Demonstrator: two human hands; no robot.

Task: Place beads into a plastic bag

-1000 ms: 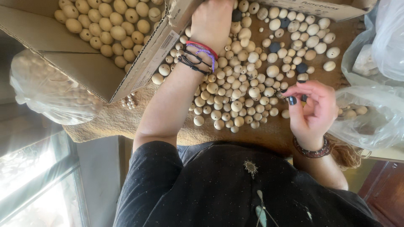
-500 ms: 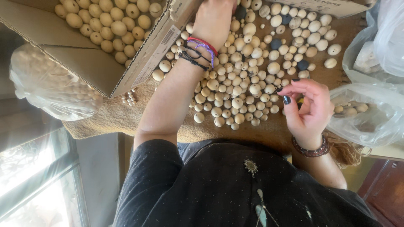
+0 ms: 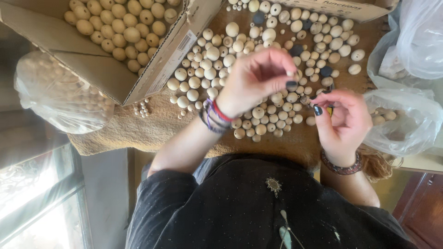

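- Mat (image 3: 152,124): one, coarse and tan, spread under both hands and running out past them on every side.
- Cardboard box (image 3: 87,60): one, open, up and to the left of the left hand, with about thirty large pale beads showing in it. The edge of a second box (image 3: 341,9) shows beyond the fingertips.
- Plastic bags: three. One bag of beads (image 3: 60,94) lies far out to the left, and two clear bags (image 3: 406,115) lie just right of the right hand.
- Left hand (image 3: 258,78): fingertips pinched narrow, thumb against forefinger. Cannot tell whether anything sits in the pinch.
- Right hand (image 3: 344,122): fingers curled, thumb and forefinger drawn in close. Cannot tell whether they are closed on anything.
- Loose pale beads (image 3: 217,53): well over a hundred, too many for an exact count, spread beneath and beyond both hands.
- Dark beads (image 3: 295,50): four counted, just beyond the left fingertips.
- Small brown bead (image 3: 304,99): one, in the gap between the two hands, by the right forefinger tip. Held or lying on the mat, cannot tell.
- Tiny beads (image 3: 143,108): about ten, beside the box corner, left of the left wrist.
- Risk: round beads roll, so one slipping from a narrow pinch would be lost in the heap below.
- Risk: the left forearm hangs over the near beads, and a low sweep could push them off the mat edge.
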